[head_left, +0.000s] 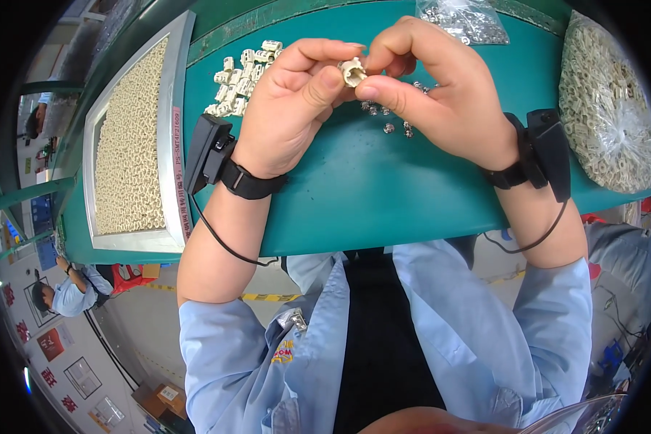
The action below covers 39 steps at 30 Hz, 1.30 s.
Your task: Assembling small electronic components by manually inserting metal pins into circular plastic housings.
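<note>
Both hands meet over the green work surface around a small cream-coloured plastic part (353,73), hollow and ring-like at the end that shows. My left hand (296,98) pinches it between thumb and fingers. From the right, the thumb of my right hand (441,90) touches its edge, with the fingers curled in behind; whether they hold a further small piece is hidden. Left of my left hand lies a loose pile of similar cream parts (240,81). Several small shiny metal pieces (388,128) lie below and behind my right hand.
A metal-framed tray (173,79) packed with rows of small cream parts stands on the left. At the back lies a clear bag of metal pieces (470,25). A large clear bag of cream parts (607,108) is at the right. Another person (79,289) is at far left.
</note>
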Motion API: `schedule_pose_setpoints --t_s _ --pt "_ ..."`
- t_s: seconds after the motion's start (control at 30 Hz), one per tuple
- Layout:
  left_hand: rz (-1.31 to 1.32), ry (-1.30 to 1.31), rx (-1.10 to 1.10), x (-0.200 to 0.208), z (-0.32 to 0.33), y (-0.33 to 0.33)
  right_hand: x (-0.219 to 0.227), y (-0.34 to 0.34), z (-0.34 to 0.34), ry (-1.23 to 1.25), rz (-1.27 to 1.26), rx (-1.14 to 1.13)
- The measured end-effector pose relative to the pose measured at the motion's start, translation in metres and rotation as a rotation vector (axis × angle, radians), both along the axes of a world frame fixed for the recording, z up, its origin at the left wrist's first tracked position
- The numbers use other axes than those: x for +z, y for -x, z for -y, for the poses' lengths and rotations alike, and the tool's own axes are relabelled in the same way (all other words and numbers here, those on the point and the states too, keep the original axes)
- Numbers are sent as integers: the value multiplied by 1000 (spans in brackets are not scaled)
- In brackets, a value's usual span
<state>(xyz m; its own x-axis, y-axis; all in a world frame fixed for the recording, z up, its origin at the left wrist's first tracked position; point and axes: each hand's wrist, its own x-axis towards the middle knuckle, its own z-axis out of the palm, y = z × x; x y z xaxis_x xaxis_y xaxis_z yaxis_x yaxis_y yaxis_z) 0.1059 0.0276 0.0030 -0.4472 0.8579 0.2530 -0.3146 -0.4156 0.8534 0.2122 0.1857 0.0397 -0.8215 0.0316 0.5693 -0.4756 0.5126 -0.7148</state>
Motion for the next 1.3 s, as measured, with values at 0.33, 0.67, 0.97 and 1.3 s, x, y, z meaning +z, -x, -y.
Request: schedule_pose_setpoints --t_s 0.33,0.67,0.97,1.3 --pt "-253 142 129 1 2 2 -13 13 -10 85 166 -23" --pt "-484 170 513 6 18 25 -44 38 -38 65 292 -123" --pt "-678 476 931 49 155 72 -49 35 -40 155 401 -115" --pt "-529 1011 1520 61 416 194 -56 42 -45 216 419 -149"
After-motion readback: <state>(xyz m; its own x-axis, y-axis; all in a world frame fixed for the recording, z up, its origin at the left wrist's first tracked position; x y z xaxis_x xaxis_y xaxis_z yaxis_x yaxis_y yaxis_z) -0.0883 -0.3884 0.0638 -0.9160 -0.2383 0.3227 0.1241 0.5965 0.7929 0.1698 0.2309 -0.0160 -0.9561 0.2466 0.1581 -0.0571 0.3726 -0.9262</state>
